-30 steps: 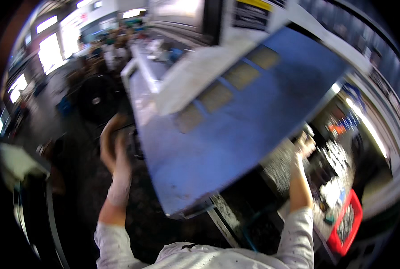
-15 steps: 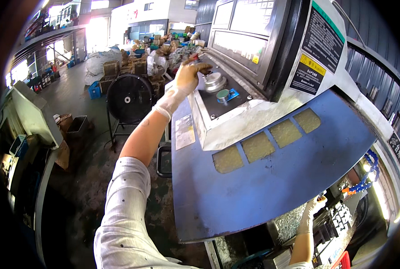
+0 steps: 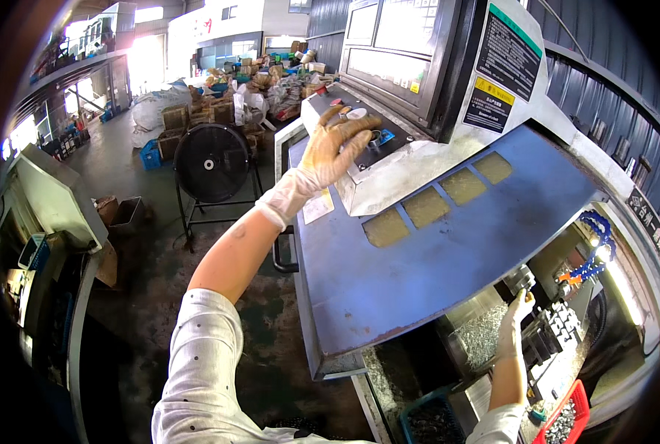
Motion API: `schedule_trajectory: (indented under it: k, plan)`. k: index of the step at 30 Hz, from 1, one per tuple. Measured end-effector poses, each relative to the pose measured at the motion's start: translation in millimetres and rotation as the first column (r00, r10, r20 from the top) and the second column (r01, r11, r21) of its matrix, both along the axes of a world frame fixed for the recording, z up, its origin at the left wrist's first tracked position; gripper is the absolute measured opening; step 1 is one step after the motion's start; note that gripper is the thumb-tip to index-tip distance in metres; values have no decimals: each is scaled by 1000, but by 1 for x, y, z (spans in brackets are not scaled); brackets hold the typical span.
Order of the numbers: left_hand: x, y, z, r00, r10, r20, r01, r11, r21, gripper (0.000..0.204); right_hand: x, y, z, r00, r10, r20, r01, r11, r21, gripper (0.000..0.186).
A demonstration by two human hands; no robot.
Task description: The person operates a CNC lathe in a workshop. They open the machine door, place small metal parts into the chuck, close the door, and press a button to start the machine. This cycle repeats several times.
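My left hand [image 3: 336,144], in a pale soiled glove, hovers with spread fingers over the buttons of the grey control panel [image 3: 396,166] below the machine's screen [image 3: 389,44]; it holds nothing. My right hand [image 3: 513,325], also gloved, reaches up inside the machine under the blue sliding door [image 3: 448,244]. Its fingertips are at a metal cylindrical part [image 3: 522,277]; I cannot see whether they grip it.
Blue segmented coolant hoses [image 3: 592,251] hang right of the metal part. Metal chips [image 3: 485,337] lie inside the machine, and a red tray [image 3: 570,414] sits at the lower right. A black floor fan [image 3: 211,163] stands left, with piled boxes [image 3: 256,81] behind.
My left hand has drawn back from the far side of the panel to its front buttons and spread its fingers. My right hand has risen to the metal part.
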State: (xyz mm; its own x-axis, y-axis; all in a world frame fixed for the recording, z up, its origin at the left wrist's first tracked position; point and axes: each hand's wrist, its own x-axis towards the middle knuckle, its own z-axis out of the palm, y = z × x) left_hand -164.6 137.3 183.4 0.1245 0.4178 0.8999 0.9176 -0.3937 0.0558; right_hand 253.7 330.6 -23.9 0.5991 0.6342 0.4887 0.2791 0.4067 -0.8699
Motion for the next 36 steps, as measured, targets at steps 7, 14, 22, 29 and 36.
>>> schedule_trajectory:
  k: [7, 14, 22, 29, 36]
  plan:
    - [11, -65, -17, 965, 217, -147, -238, 961, -142, 41, -115, -188, 27, 182, 966, -184, -865, 68, -497, 22]
    - [44, -296, -191, 744, 667, -36, -579, 617, -533, 49, -168, -337, -39, -775, 566, -282, -311, -729, -610, 36]
    - [132, -622, -232, -439, 898, 5, -751, -365, -550, 58, -252, -449, -72, -745, 346, -570, -8, -859, -512, 28]
    - [92, -746, -158, -727, 687, -9, -654, -696, -296, 59, -384, -554, -67, -870, 241, -430, 133, -725, -675, 27]
    - [-21, -827, -135, -810, 586, -39, -566, -797, -212, 52, -506, -756, -38, -930, -101, -354, 291, -790, -539, 24]
